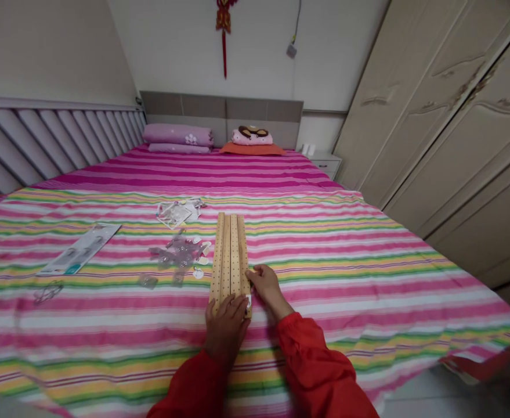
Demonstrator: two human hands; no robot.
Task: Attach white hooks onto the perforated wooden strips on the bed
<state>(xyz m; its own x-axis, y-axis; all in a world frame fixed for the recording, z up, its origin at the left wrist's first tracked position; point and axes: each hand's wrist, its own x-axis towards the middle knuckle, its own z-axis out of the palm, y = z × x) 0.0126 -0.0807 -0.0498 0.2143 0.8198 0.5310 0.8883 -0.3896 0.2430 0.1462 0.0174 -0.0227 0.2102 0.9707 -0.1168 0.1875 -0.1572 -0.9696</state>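
A long wooden board with rows of small holes [235, 247] lies lengthwise in front of me, with grooves running down it. My left hand [226, 325] rests over its near end, fingers stretched across the wood. At the board's right edge, my right hand [267, 284] has thumb and finger pinched together; whatever is between them is too small to make out. A small white piece [249, 301] shows by the near right corner, beside my left fingertips. Left of the board is a pile of small clear plastic packets [180, 252], with a few white tags [198, 272] nearby.
Everything lies on a bed with a striped sheet [368, 284]. A flat blister card [83, 249] and a thin clear or wiry item [49, 292] are at left. Opened packaging [180, 212] sits farther back. Pillows [178, 136] stand at the headboard; a wardrobe [450, 116] is at right.
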